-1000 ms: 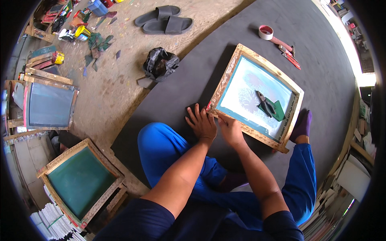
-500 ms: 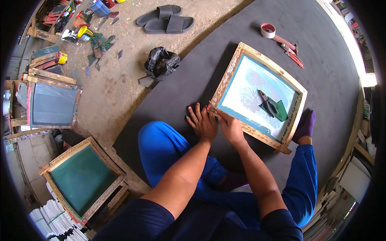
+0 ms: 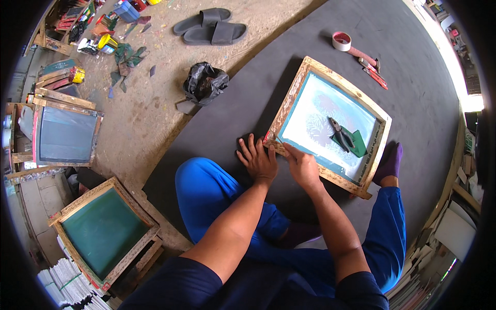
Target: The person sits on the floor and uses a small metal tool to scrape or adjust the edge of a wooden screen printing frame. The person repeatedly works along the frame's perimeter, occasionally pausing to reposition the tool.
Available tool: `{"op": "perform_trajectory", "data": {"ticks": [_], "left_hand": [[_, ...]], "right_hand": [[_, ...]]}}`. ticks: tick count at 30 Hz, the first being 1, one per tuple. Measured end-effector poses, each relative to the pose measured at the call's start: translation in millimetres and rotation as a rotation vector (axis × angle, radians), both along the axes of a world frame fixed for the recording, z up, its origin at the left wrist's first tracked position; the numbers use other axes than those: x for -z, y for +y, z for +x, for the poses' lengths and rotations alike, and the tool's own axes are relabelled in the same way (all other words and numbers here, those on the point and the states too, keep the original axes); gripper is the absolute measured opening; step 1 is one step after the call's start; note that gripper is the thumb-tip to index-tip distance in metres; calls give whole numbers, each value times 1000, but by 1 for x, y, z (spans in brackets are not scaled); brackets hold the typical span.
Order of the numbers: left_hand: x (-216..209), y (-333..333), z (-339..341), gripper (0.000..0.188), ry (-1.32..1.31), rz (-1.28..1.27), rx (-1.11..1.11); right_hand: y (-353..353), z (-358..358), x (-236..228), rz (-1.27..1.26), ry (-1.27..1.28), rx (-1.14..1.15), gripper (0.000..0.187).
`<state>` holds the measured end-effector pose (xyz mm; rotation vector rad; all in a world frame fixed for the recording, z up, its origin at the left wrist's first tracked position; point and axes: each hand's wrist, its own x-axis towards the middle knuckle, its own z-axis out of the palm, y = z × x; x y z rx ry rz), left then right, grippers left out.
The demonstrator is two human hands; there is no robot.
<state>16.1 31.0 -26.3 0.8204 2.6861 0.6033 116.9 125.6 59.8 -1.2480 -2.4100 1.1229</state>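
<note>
A wooden screen-printing frame (image 3: 360, 94) with pale mesh (image 3: 310, 116) edged in teal lies on the dark tabletop. My left hand (image 3: 260, 164) rests beside its near left corner, fingers spread on the tabletop and thumb against the wood. Over the frame's near bar, my right hand (image 3: 306, 169) is closed, index finger pointing toward that corner. A thin, dark tip shows by its fingers, but what it belongs to is hidden. Black-handled pliers (image 3: 341, 135) lie on a green scrap (image 3: 359, 146) upon the mesh.
Past the frame are a roll of tape (image 3: 341, 41), a hammer (image 3: 364, 53) and a red cutter (image 3: 378, 78). A black plastic bag (image 3: 205, 83) stands by the table's left edge. More screen frames (image 3: 106, 230) stand at left; sandals (image 3: 215, 32) lie on the floor.
My right hand has shifted slightly right and down, away from the frame's corner. The left hand keeps its place there. The whole view has shifted a little.
</note>
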Motion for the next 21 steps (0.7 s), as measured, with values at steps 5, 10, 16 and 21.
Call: {"op": "perform_trajectory", "data": {"ticks": [5, 10, 16, 21], "left_hand": [[-2, 0, -1, 61, -6, -26, 14], [3, 0, 1, 60, 47, -58, 31], [6, 0, 0, 59, 80, -64, 37], [4, 3, 2, 55, 101, -22, 20]], "right_hand": [[-1, -6, -4, 6, -176, -24, 25], [-6, -17, -17, 55, -310, -90, 37], [-2, -8, 9, -3, -68, -63, 36], [7, -5, 16, -183, -64, -34, 39]]}}
